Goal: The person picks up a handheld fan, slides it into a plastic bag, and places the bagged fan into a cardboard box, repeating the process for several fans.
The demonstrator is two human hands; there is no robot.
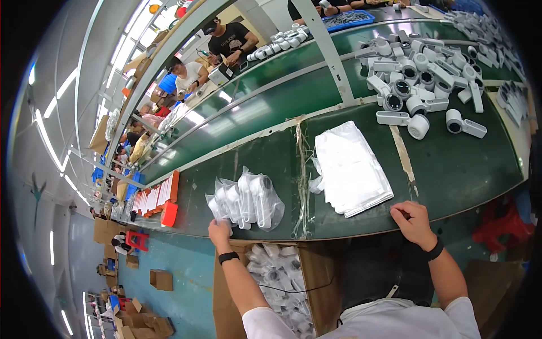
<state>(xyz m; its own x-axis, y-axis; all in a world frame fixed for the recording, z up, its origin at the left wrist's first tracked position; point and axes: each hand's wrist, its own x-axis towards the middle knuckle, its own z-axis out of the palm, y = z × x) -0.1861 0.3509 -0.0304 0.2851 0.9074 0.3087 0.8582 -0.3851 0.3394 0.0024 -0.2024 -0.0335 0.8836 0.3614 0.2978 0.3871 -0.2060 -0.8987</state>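
Two hands are seen in the head view, both at the near edge of the green table (pixel 451 169); the left hand (pixel 219 230) is closed on the corner of a cluster of bagged white parts (pixel 248 200); the right hand (pixel 412 221) rests curled on the table edge, gripping nothing, just beside the stack of clear bags (pixel 350 166). The step in hand is judged to be moving bagged parts toward the cardboard box (pixel 271 277) below; a firm pull over the edge is called for; unbagged white parts (pixel 418 85) are piled well apart.

White devices (pixel 420 76) on green belt (pixel 451 164)
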